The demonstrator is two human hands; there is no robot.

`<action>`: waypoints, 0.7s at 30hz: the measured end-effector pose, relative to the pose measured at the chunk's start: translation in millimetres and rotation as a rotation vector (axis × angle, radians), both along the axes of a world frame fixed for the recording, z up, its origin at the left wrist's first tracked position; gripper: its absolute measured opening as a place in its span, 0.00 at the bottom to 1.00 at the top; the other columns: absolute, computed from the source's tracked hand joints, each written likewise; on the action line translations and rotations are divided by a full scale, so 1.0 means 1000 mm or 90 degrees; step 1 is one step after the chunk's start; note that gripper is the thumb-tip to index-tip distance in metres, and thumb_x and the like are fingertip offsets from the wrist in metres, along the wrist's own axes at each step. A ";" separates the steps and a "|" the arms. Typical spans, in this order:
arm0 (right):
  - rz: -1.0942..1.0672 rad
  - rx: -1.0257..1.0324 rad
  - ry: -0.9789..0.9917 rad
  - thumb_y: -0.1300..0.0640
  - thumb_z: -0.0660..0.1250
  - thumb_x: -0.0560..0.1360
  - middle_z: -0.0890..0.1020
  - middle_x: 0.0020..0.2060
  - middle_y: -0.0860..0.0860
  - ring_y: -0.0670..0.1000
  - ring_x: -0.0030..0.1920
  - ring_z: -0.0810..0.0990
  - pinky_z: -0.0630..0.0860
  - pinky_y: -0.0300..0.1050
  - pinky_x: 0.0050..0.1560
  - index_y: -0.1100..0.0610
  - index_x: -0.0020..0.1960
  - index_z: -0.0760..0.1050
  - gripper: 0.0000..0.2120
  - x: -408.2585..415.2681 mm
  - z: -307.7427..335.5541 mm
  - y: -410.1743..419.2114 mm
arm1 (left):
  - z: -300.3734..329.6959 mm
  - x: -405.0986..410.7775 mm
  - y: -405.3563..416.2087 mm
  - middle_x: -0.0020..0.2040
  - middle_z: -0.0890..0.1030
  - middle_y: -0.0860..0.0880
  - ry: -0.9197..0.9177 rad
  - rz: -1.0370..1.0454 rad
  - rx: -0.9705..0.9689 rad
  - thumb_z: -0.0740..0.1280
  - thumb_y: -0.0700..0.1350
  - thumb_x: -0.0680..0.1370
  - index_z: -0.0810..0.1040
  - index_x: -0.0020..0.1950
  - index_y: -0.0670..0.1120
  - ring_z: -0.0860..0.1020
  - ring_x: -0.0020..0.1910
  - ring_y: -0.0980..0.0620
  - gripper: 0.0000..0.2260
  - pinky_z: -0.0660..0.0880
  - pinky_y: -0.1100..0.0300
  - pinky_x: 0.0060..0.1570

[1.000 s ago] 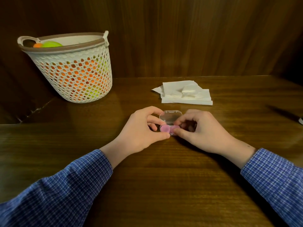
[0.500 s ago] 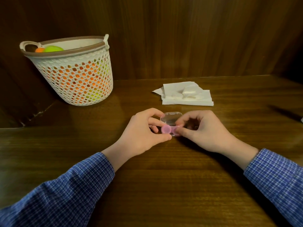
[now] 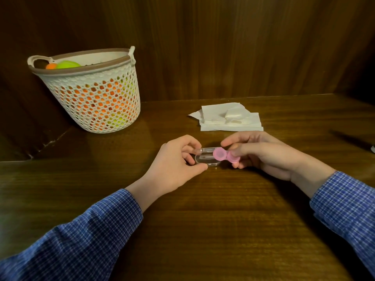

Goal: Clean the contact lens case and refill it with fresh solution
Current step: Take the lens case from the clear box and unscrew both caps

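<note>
Dark wooden table [image 3: 203, 230], paneled wall behind. Pink contact lens case [image 3: 225, 155] pinched in right hand [image 3: 269, 157], beside clear plastic box [image 3: 206, 158] gripped by left hand [image 3: 174, 167]. Beyond: folded tissues [image 3: 231, 119]; farther left, white mesh basket [image 3: 97, 98].

We could not see the right end of the pink lens case [image 3: 226, 156], since the fingers [image 3: 255, 151] of our right hand [image 3: 269, 157] covered it. The basket [image 3: 95, 94] hid most of its orange and green contents. A dark object [image 3: 373, 149] was cut off at the right edge.
</note>
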State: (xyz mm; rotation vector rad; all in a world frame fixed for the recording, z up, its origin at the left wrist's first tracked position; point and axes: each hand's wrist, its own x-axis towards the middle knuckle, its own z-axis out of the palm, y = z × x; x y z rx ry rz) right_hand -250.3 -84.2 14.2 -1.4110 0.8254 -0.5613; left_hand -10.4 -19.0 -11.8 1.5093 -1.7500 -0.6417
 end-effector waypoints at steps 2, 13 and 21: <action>0.008 -0.004 0.007 0.59 0.76 0.66 0.84 0.38 0.55 0.48 0.37 0.81 0.78 0.41 0.39 0.59 0.61 0.81 0.22 0.000 0.001 0.001 | 0.000 0.000 0.000 0.52 0.84 0.57 0.005 -0.002 0.001 0.80 0.46 0.72 0.79 0.59 0.54 0.82 0.45 0.63 0.18 0.78 0.71 0.39; 0.063 -0.073 0.079 0.64 0.73 0.75 0.87 0.43 0.54 0.46 0.40 0.82 0.80 0.39 0.41 0.54 0.55 0.87 0.11 0.000 0.001 0.001 | 0.001 0.000 0.001 0.49 0.81 0.60 -0.037 -0.063 0.006 0.79 0.49 0.72 0.80 0.53 0.59 0.80 0.45 0.63 0.14 0.76 0.71 0.38; 0.103 -0.099 0.122 0.60 0.74 0.75 0.88 0.49 0.56 0.47 0.44 0.82 0.81 0.39 0.46 0.52 0.56 0.87 0.10 -0.001 0.001 -0.003 | -0.001 0.001 -0.003 0.50 0.79 0.59 -0.027 -0.088 0.006 0.71 0.46 0.80 0.81 0.54 0.59 0.77 0.40 0.64 0.07 0.74 0.70 0.36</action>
